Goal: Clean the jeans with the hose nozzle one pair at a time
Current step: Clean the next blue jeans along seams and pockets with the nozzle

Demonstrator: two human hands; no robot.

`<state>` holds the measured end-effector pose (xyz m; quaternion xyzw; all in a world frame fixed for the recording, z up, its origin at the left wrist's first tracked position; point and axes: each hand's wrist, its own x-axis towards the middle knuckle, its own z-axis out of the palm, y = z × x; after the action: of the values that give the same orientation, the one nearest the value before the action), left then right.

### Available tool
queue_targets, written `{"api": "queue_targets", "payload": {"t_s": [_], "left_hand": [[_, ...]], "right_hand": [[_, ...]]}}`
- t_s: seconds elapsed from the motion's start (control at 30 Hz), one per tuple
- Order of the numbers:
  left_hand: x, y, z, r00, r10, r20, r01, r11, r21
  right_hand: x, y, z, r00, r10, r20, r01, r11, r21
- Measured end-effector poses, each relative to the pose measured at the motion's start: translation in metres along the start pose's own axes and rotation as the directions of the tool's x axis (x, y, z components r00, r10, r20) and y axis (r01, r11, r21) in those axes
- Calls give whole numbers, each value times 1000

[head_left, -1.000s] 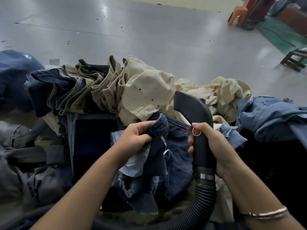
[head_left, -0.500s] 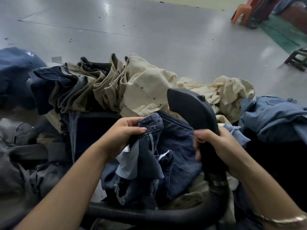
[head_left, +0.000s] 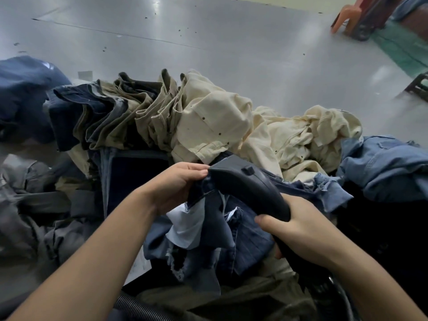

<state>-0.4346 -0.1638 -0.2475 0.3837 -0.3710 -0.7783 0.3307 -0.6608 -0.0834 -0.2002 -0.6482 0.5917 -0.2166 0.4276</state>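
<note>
The right hand [head_left: 308, 230] is closed around the handle of the black hose nozzle [head_left: 249, 188], thumb on the near side. The nozzle lies tilted, its wide mouth pointing up-left, and the mouth edge touches the fingertips of the left hand [head_left: 176, 186]. The left hand pinches a fold of the dark blue jeans [head_left: 245, 239], fingers curled over the cloth just beside the nozzle mouth. These jeans are bunched in the middle, between both hands, w/ a white pocket lining [head_left: 185, 225] hanging out and a frayed hem below. Behind them is a pile of cream trousers [head_left: 215, 126] and a row of folded khaki & dark pairs [head_left: 111, 117] to the left. Light blue denim [head_left: 384, 167] lies at the right. A ribbed black hose [head_left: 143, 309] runs along the bottom edge. The grey floor [head_left: 231, 54] is behind the pile.
</note>
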Motion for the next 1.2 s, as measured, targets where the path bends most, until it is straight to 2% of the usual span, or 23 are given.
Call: {"api": "queue_targets", "payload": {"t_s": [0.13,0.27,0.37,0.47,0.57,0.67,0.77,0.9,1.03,1.2], "left_hand": [[3,-4,10,1000,10,2,-10,1000,14],[6,-2,2,997,-17,-72,12,997,-78],[5,-2,-3,997,-23,-75,15,993,-114],[4,-6,-1,999,-20,-31,16,992,-122],[5,-8,-1,1000,-14,24,17,993,-118],[6,-9,-3,999,-13,39,18,992,-128],[8,-10,-5,998,-52,44,56,992,-111],[8,-11,-3,997,-57,51,62,992,-105],[6,-14,7,991,-67,117,68,998,-7],[3,-9,4,997,-56,55,58,997,-47]], "right_hand": [[-1,-5,4,998,-69,-3,69,997,35],[-2,1,-15,996,13,-89,7,976,217],[-5,6,-15,998,37,-46,-29,986,166],[-6,9,-1,1000,-6,-16,7,998,67],[-3,6,6,999,-31,-9,31,997,65],[1,1,6,1000,-21,-21,24,987,157],[5,0,-4,998,32,-54,-13,948,319],[13,2,-11,990,127,-66,-83,888,453],[22,4,4,979,196,-48,-142,841,523],[17,6,4,986,146,-75,-104,909,404]]}}
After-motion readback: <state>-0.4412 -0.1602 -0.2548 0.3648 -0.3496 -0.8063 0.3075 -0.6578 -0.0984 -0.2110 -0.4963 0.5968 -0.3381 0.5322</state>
